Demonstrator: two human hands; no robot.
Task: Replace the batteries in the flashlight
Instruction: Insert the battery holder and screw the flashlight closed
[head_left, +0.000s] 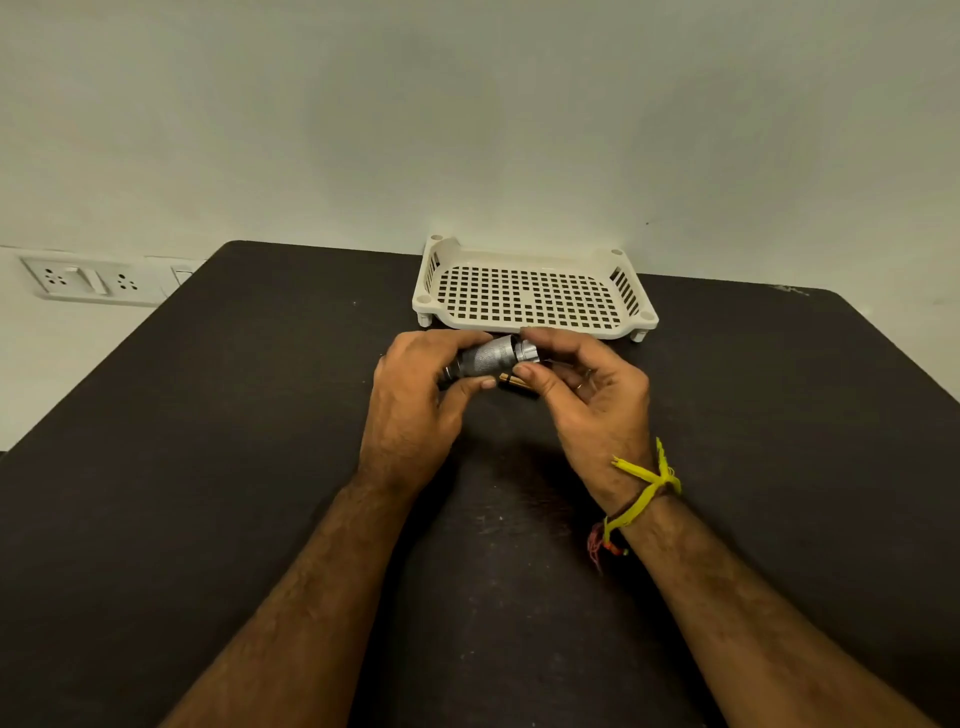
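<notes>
- At about nine o'clock, off the dark surface's left edge, a white wall socket plate with a switch sits on the pale wall.
- The surface is a dark brown, matte top with rounded far corners, filling the lower two thirds of the view.
- The person's left hand reaches in from seven o'clock, bare forearm below it. Its grip is closed around the knurled silver metal flashlight, thumb under the barrel and fingers curled over the top.
- The flashlight is held just above the surface near the centre, lying roughly level, its darker end poking out toward nine o'clock past the left fingers.
- Just under the flashlight, toward five o'clock of it, a small dark and gold cylindrical battery lies near the surface, partly hidden by the hands.
- At twelve o'clock, beyond the hands, a cream plastic tray with a perforated grid floor stands on short legs against the wall.
- The right hand comes in from five o'clock. Its grip pinches the flashlight's right end cap between thumb and fingertips.
- A yellow thread band is tied around the right wrist, with red strands hanging beside it.
</notes>
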